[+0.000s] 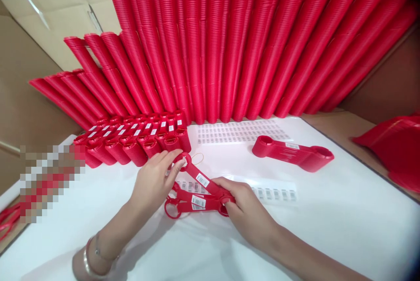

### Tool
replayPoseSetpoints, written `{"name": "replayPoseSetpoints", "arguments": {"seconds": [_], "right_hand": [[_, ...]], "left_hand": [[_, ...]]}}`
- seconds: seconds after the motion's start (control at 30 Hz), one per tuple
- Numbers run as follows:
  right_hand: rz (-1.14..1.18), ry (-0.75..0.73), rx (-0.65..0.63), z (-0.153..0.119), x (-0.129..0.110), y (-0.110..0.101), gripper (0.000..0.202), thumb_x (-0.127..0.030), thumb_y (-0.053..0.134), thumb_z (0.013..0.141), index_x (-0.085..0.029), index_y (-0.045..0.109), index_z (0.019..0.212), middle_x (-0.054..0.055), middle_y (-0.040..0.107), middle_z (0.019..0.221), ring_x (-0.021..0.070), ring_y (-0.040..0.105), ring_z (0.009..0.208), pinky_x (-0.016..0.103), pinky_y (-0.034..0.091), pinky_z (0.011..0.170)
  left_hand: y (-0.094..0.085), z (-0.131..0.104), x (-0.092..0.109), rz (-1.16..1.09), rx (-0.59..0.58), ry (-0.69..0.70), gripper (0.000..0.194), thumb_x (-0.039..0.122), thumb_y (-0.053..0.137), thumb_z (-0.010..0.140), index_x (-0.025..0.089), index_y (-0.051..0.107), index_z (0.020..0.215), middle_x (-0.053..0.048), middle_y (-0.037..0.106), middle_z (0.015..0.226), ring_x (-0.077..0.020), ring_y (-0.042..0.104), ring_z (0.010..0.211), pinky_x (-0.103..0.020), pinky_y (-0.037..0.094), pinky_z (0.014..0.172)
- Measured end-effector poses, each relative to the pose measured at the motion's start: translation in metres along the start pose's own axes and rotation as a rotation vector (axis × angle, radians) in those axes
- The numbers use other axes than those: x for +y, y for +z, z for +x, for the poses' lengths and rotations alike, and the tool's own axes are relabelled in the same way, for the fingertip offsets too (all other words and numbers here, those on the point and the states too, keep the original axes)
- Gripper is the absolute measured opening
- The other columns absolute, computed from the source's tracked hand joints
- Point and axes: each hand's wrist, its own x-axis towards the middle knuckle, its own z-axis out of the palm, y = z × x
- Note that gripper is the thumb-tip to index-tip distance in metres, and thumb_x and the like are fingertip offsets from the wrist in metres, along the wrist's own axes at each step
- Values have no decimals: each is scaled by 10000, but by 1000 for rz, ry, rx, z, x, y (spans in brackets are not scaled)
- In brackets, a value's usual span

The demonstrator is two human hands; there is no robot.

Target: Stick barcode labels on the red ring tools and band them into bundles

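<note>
Fanned out in front of me are several flat red plastic pieces (197,173) with a ring at each end and white barcode stickers on them. My left hand (155,180) pinches the ring end of the uppermost piece between thumb and fingers. At the other end, my right hand (244,200) is closed around the gathered rings of the pieces. A thin loop like a rubber band (198,158) shows just beside the left fingertips; whether that hand holds it I cannot tell. A sheet of barcode stickers (275,193) lies partly hidden behind the pieces and my right hand.
Tall stacks of the same red pieces (213,53) stand along the back. Short stickered bundles (131,141) sit at the back left. One bundle (293,152) lies on the white table (328,228) at right, near another sticker sheet (236,132). A red plastic bag (393,149) is far right.
</note>
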Motion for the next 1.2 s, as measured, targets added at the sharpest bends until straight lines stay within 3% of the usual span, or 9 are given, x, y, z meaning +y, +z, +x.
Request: {"name": "replayPoseSetpoints", "arguments": {"seconds": [0.17, 0.27, 0.47, 0.57, 0.67, 0.87, 1.07, 1.2], "right_hand": [[71, 23, 34, 1, 3, -2, 550, 1, 295, 597, -185, 626, 994, -4, 630, 898, 127, 556, 760, 219, 417, 664], [122, 14, 42, 3, 4, -2, 580, 5, 290, 584, -187, 621, 1020, -10, 633, 929, 122, 566, 808, 211, 426, 703], [149, 47, 52, 2, 4, -1, 599, 3, 283, 569, -194, 621, 1022, -29, 626, 796, 107, 561, 772, 190, 418, 684], [151, 62, 45, 3, 5, 2, 594, 3, 282, 579, -196, 620, 1025, -35, 587, 680, 111, 555, 758, 189, 418, 672], [122, 52, 33, 5, 7, 5, 604, 4, 285, 578, -203, 616, 1039, -29, 609, 761, 109, 552, 734, 202, 422, 672], [81, 22, 23, 10, 10, 5, 616, 11, 298, 608, -211, 602, 1095, -9, 629, 966, 129, 567, 836, 238, 439, 758], [47, 42, 6, 12, 14, 4, 633, 18, 312, 620, -214, 593, 1137, 1, 624, 1047, 140, 566, 929, 252, 431, 829], [19, 25, -5, 11, 12, 1, 632, 21, 304, 628, -212, 595, 1138, 8, 625, 1047, 151, 566, 936, 267, 430, 829]], "left_hand": [[-2, -3, 0, -196, -67, -70, 165, 271, 328, 950, 194, 418, 1064, -30, 558, 923, -222, 534, 812, -323, 405, 665], [-4, -4, -1, -113, -92, 7, 122, 250, 334, 927, 190, 440, 937, -29, 514, 849, -227, 503, 766, -335, 380, 641], [-8, -3, -2, -134, -204, 138, 193, 129, 292, 852, 182, 457, 938, -44, 503, 882, -229, 473, 811, -337, 372, 675], [-9, -2, 0, -126, -261, 149, 152, 166, 326, 851, 179, 464, 787, -35, 488, 817, -217, 474, 755, -322, 366, 649], [-7, -2, -3, -121, -327, 73, 271, 261, 330, 893, 176, 422, 653, -23, 442, 754, -187, 482, 653, -300, 367, 588], [1, -5, -26, 44, -358, -34, 259, 278, 346, 852, 172, 537, 991, -56, 438, 925, -218, 530, 713, -328, 406, 596], [3, -5, -32, -8, -371, -31, 258, 313, 351, 860, 169, 564, 842, -52, 459, 887, -205, 532, 679, -322, 414, 594], [-13, -2, -35, -158, -389, -60, 270, 348, 380, 881, 176, 543, 751, -38, 489, 823, -192, 521, 654, -290, 404, 574]]}}
